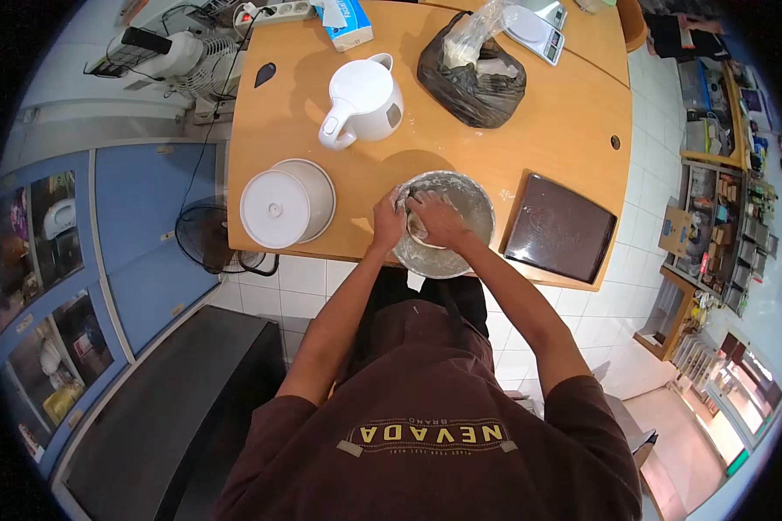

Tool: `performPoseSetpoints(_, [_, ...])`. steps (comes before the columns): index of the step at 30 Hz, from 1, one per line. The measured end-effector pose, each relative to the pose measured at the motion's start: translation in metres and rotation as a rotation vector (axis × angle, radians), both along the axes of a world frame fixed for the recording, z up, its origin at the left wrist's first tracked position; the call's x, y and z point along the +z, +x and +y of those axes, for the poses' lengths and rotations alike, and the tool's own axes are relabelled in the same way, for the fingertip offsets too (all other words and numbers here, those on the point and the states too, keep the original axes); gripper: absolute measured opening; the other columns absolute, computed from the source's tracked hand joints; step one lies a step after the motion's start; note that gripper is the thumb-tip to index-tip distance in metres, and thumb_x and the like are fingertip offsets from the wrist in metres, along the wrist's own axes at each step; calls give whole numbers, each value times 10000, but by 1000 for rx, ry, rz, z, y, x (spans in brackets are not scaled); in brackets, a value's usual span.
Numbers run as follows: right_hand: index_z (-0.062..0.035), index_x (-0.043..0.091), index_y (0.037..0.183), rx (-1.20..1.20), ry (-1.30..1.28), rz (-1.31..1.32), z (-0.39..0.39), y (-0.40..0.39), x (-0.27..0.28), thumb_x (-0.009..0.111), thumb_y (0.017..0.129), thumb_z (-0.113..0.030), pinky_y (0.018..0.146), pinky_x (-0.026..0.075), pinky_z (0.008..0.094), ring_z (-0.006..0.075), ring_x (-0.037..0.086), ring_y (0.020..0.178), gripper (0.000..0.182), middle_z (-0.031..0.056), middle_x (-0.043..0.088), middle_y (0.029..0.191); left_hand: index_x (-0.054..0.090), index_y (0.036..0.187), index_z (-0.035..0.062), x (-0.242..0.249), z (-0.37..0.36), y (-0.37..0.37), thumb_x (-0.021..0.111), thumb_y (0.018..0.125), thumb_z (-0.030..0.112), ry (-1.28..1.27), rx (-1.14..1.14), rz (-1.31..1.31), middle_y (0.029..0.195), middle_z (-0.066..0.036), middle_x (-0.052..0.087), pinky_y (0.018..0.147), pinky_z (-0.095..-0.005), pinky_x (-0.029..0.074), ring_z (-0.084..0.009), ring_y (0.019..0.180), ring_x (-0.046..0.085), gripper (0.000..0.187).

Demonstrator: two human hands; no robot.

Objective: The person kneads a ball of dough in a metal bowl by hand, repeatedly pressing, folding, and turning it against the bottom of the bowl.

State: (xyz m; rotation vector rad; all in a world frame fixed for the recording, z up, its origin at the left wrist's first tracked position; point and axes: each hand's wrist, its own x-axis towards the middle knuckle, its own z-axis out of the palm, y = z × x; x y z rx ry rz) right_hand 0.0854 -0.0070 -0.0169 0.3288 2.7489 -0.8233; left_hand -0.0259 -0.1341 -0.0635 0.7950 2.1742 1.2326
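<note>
A metal mixing bowl point(476, 208) stands at the table's near edge, its inner wall smeared with white flour or paste. My left hand point(389, 222) is closed on the bowl's left rim. Inside the bowl my right hand point(440, 220) presses down with bent fingers on a pale lump of dough point(417, 229). Most of the dough is hidden under that hand.
Left of the bowl stands a white lidded container point(275, 210); behind it, a white pitcher point(362, 97). A dark baking tray point(559, 229) lies to the right. Farther back are a black plastic bag point(473, 91), a kitchen scale point(534, 31) and a tissue box point(347, 24).
</note>
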Motion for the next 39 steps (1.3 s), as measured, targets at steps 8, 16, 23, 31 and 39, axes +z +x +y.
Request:
performPoseSetpoints(8, [-13, 567, 1208, -436, 52, -41, 15, 11, -13, 669, 853, -268, 1043, 415, 566, 403, 510, 1265, 449, 189, 542, 1318, 607, 1275, -32, 16, 2, -4, 598, 854, -20, -24, -17, -34, 1227, -246, 648, 1063, -452, 423, -419, 1193, 584, 421])
performPoseSetpoints(16, [-39, 453, 1432, -269, 349, 20, -23, 31, -21, 558, 944, -318, 1158, 291, 523, 347, 407, 1370, 572, 167, 485, 1418, 632, 1199, -50, 15, 10, -4, 574, 829, -30, -20, -24, -2, 1185, -251, 656, 1024, -448, 463, -421, 1151, 602, 374])
performPoseSetpoints(23, [-116, 442, 1445, -244, 313, -160, -34, 24, -40, 601, 912, -371, 1143, 232, 649, 390, 354, 1407, 611, 159, 430, 1489, 632, 1207, -54, 21, 15, -7, 563, 851, -11, -75, -53, -21, 1194, -264, 654, 1033, -449, 463, -431, 1156, 599, 365])
performPoseSetpoints(31, [-153, 490, 1372, -426, 189, -260, -21, -2, -27, 704, 834, -427, 1008, 334, 717, 403, 419, 1354, 641, 157, 479, 1423, 620, 1218, -74, 13, 11, -7, 568, 838, -39, -32, -94, 18, 1186, -293, 643, 1020, -457, 469, -447, 1143, 598, 385])
performPoseSetpoints(39, [-119, 606, 1133, -1195, 53, 53, -26, 8, -47, 700, 873, -361, 923, 452, 599, 415, 575, 1110, 368, 169, 593, 1208, 614, 1244, -53, -5, 12, -16, 579, 832, -26, -47, -155, 35, 1161, -283, 645, 991, -485, 471, -456, 1107, 603, 414])
